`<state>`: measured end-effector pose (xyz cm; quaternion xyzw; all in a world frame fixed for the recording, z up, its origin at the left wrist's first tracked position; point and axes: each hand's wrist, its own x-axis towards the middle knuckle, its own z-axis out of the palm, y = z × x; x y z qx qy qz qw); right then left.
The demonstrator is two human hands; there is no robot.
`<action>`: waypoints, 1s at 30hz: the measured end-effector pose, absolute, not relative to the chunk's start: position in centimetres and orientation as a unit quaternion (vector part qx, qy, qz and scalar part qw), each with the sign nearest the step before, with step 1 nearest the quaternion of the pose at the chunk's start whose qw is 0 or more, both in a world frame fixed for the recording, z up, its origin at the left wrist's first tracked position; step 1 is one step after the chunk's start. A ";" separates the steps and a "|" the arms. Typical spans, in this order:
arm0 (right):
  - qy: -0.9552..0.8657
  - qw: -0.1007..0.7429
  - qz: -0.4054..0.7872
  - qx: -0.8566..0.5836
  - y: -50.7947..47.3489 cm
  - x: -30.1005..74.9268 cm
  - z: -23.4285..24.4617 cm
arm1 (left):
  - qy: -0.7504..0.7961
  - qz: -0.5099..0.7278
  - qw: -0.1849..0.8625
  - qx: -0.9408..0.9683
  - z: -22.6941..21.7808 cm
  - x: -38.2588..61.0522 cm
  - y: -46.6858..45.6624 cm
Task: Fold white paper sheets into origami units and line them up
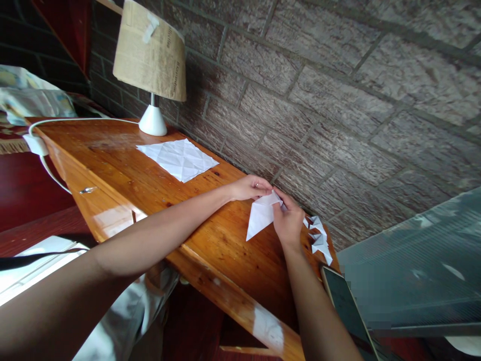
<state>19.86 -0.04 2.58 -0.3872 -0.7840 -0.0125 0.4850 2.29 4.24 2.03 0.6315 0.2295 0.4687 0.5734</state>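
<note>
A white folded piece of paper (261,218) is held between my two hands over the wooden table, its pointed corner hanging toward the front. My left hand (250,188) pinches its upper edge, fingers closed. From the other side, my right hand (289,218) grips the paper with the thumb in front and fingers behind. Just right of that hand lie several folded white paper pieces (319,235). Farther left on the table is a flat stack of creased white paper sheets (180,158).
A lamp (152,118) with a paper-covered shade stands at the table's (233,260) far left, its white cord running over the left edge. At the right edge a phone (345,306) lies beside my right forearm. A brick wall (338,100) borders the back.
</note>
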 end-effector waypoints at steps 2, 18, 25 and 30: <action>-0.792 0.476 -0.009 -0.383 0.0 19.9 2.6 | 0.229 0.472 0.584 0.620 1.9 2.3 4.4; -0.658 0.529 0.316 -0.432 0.7 19.6 2.8 | 0.202 0.517 0.599 0.577 1.1 2.3 5.5; -0.638 0.454 0.457 -0.422 0.4 19.6 2.9 | 0.207 0.524 0.603 0.564 1.4 2.1 5.3; -0.621 0.452 0.494 -0.407 -0.1 19.4 3.4 | 0.192 0.525 0.613 0.558 1.5 2.0 5.2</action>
